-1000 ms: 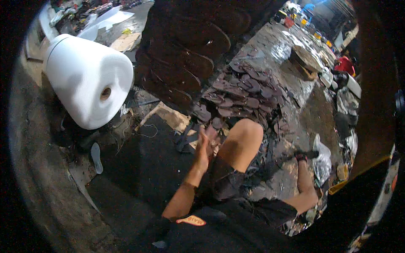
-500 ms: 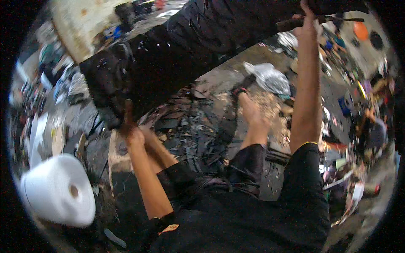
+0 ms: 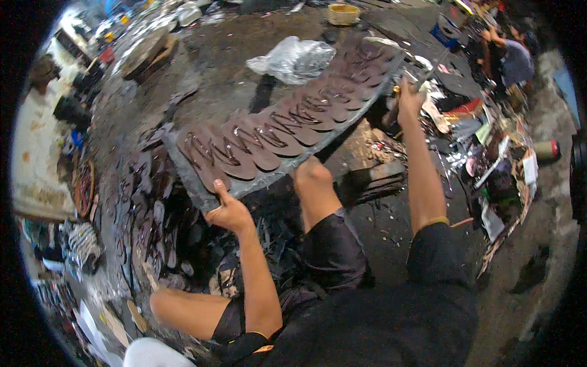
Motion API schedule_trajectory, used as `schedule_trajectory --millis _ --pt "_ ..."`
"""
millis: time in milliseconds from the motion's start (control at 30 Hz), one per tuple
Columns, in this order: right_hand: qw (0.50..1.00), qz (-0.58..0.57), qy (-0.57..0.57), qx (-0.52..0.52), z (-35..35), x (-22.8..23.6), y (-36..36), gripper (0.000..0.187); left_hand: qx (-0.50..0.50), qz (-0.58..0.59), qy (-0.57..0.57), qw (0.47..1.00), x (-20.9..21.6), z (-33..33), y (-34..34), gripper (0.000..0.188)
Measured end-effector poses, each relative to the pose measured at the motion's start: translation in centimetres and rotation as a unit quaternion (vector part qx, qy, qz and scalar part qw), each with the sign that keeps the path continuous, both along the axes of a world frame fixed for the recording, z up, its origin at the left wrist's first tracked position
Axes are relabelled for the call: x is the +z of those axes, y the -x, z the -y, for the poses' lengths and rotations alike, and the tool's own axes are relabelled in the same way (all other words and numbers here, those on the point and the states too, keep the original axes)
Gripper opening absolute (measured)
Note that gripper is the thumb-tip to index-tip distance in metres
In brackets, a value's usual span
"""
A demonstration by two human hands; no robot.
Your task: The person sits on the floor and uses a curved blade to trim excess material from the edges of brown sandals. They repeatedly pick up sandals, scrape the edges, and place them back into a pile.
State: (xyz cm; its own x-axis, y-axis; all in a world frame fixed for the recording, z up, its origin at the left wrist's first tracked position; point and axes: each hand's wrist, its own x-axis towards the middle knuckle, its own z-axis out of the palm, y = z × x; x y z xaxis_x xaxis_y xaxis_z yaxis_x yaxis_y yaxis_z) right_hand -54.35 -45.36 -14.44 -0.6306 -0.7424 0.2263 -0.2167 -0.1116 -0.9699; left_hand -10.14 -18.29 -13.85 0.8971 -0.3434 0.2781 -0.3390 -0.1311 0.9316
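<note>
Several brown shoe soles (image 3: 278, 131) lie side by side in a row along a long grey board (image 3: 275, 174), with glossy zigzag streaks across them. My left hand (image 3: 229, 208) is closed on the board's near left corner, thumb on top and fingers underneath. At the far right end is my right hand (image 3: 411, 101), closed round a thin, stick-like tool (image 3: 435, 66) that points up and right. Whether its fingers also grip the board is hard to tell. The board is held aslant above my bent knees, its right end farther away.
Beyond the board lies a crumpled clear plastic bag (image 3: 295, 59), with a yellow tub (image 3: 343, 14) farther back. Loose dark soles (image 3: 143, 214) cover the floor at left. Scraps litter the right side, where another person (image 3: 513, 58) crouches. A white roll (image 3: 156, 353) stands at the lower left.
The board has come down from high in the view, and its row of soles now shows plainly. My right hand is lower with the tool. The view has swung round, shifting the surroundings.
</note>
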Motion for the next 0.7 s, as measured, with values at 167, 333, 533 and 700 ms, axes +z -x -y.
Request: schedule_trajectory --millis 167,333,533,700 --pt "0.969 0.093 -0.224 -0.036 -25.0 -8.7 1.1 0.030 -0.183 0.191 0.050 0.963 2.6 0.9 1.7 0.064" --pt "0.962 0.219 -0.150 0.056 -35.6 -8.6 -0.9 0.028 -0.450 0.272 0.150 0.837 9.2 10.3 -0.4 0.063" --pt "0.941 0.133 -0.276 0.146 -29.8 -11.5 -6.0 0.029 -0.468 0.489 -0.139 0.723 4.0 22.5 -2.5 0.056" --pt "0.957 -0.025 -0.236 0.167 -30.5 -13.5 -6.4 0.029 -0.479 0.450 -0.361 0.662 2.8 23.5 -3.3 0.057"
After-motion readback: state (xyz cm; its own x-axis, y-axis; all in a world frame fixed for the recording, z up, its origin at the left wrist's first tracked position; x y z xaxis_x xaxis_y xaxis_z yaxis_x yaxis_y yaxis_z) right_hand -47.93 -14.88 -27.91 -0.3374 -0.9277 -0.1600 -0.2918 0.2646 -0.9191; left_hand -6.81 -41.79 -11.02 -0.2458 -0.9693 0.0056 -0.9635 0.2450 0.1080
